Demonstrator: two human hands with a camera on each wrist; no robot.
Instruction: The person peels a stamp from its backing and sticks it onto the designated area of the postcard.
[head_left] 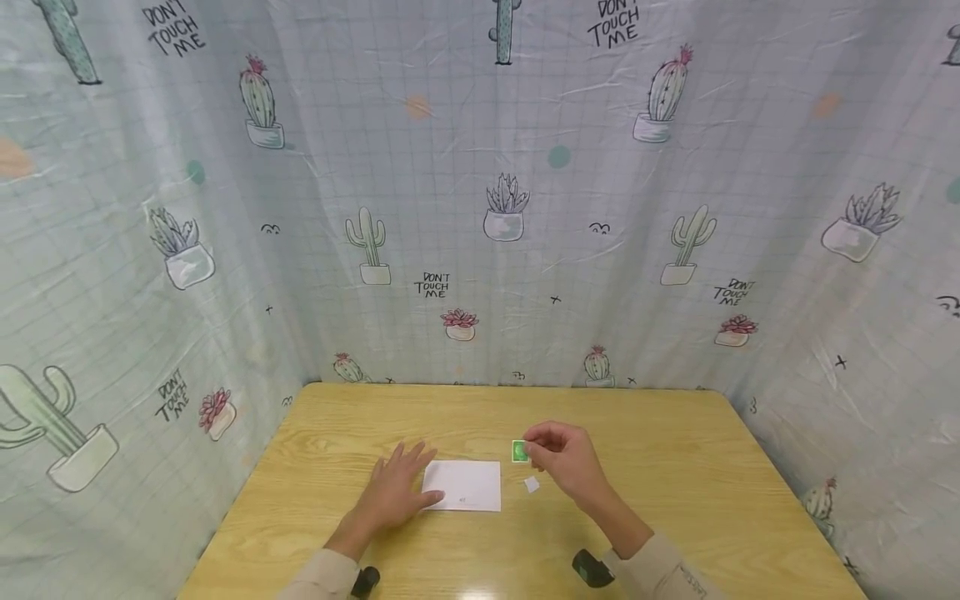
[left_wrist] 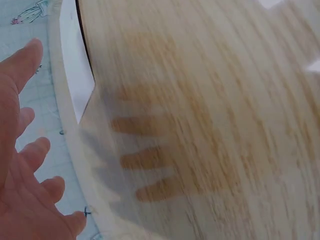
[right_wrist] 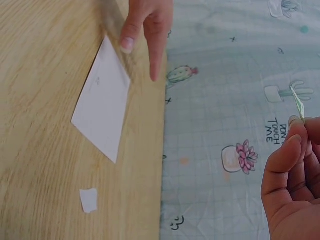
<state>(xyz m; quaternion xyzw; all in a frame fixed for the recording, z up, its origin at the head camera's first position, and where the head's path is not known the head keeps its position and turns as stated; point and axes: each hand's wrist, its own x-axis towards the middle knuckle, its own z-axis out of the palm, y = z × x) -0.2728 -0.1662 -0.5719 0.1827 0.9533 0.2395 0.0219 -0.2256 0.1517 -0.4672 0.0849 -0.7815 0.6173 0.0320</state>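
Between thumb and fingers, my right hand (head_left: 573, 467) pinches a small green stamp (head_left: 519, 451) with a pale border, raised off the table. The right wrist view shows the stamp (right_wrist: 298, 104) almost edge-on at the fingertips. A white envelope (head_left: 472, 483) with a small mark near its lower edge lies flat to the left. My left hand (head_left: 392, 493) is spread over the envelope's left edge, the thumb overlapping its lower left corner. Seen from the left wrist, that hand (left_wrist: 22, 160) has its fingers apart and holds nothing. Below the stamp lies a small white paper piece (head_left: 532, 484).
The light wooden table (head_left: 337, 417) reaches back to a pale curtain (head_left: 450, 167) printed with cacti, which also hangs at both sides. Dark devices (head_left: 592, 568) sit at both wrists by the beige sleeves.
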